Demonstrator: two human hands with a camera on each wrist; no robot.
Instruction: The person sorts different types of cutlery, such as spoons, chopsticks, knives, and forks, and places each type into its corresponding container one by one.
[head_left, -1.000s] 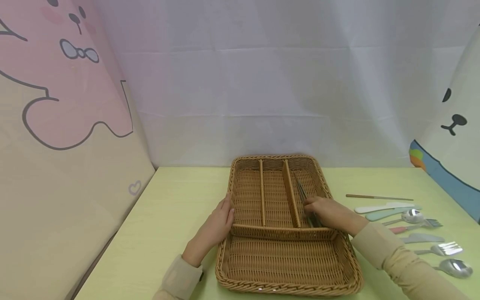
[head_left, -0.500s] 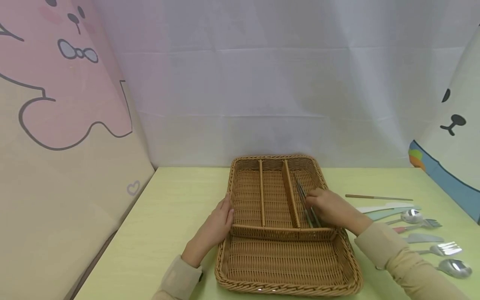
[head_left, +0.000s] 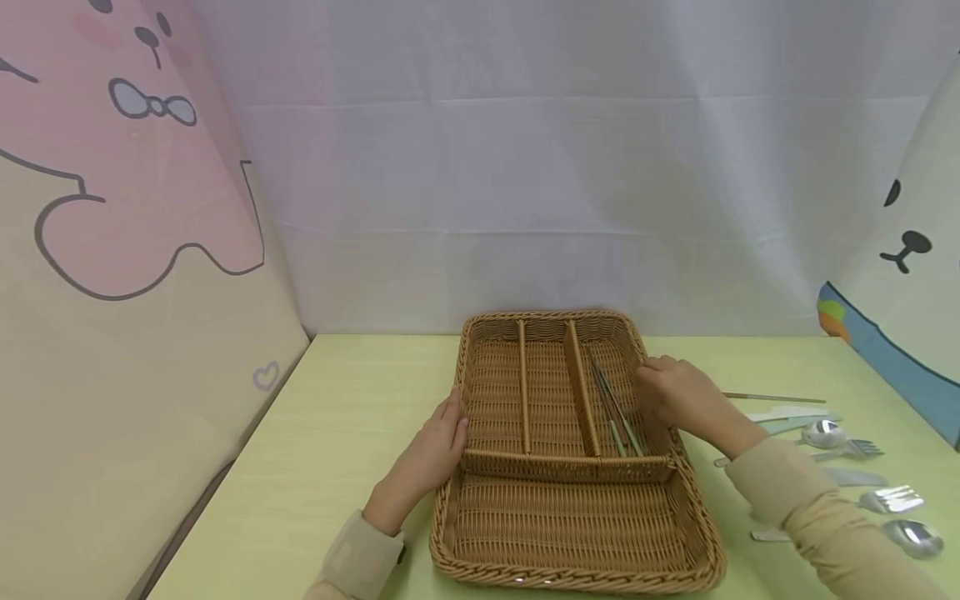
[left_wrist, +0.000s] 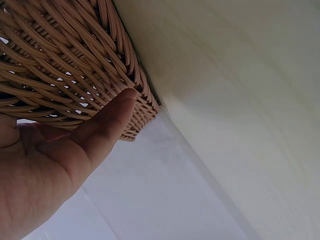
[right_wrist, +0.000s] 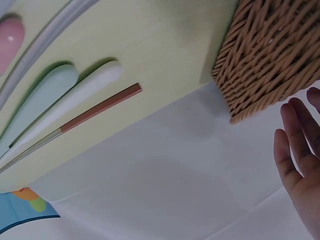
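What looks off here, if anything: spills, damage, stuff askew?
Mildly odd: the green-ended chopsticks lie slantwise in the right-hand rear compartment of the wicker basket, spreading toward the near end rather than parallel with the divider. A single brown-handled chopstick lies on the table, no mate visible beside it. No spill or damage shows.

Upper limbs of a person. The left sleeve [head_left: 339, 575] and right sleeve [head_left: 843, 542] are long, plain beige cloth, each ending in a broad, smooth cuff; behind the right cuff [head_left: 772, 485] the fabric gathers in wrinkles. At the edge of the left cuff [head_left: 367, 543] a small dark piece [head_left: 402, 552] shows, its nature unclear. The left hand [head_left: 426, 454] and right hand [head_left: 686, 400] are bare, with rounded fingertips.
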